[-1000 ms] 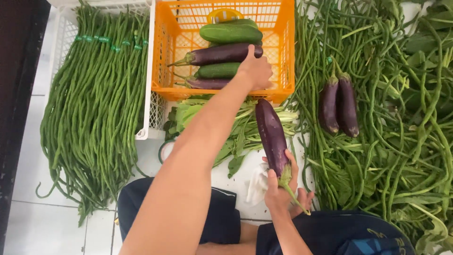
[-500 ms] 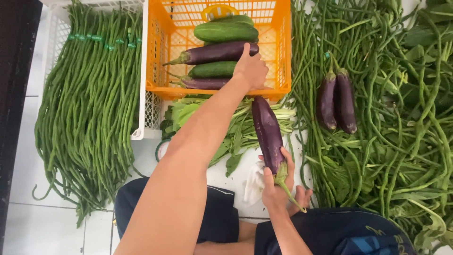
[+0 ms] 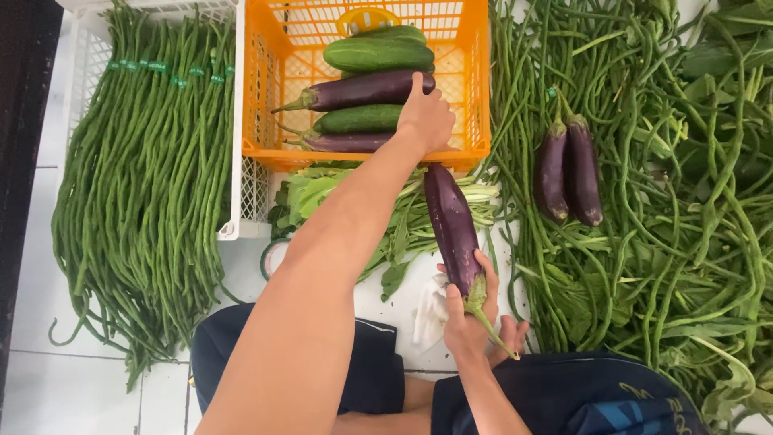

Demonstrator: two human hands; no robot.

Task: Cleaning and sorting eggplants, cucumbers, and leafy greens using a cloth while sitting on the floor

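Since 1 second ago the left hand has stayed in the orange crate at 12 o'clock, curled on an eggplant, while the right hand keeps gripping another eggplant at 6 o'clock.

The left hand reaches deeper into the orange crate, now resting against the top eggplant there. The right hand lifts its eggplant slightly toward the crate.
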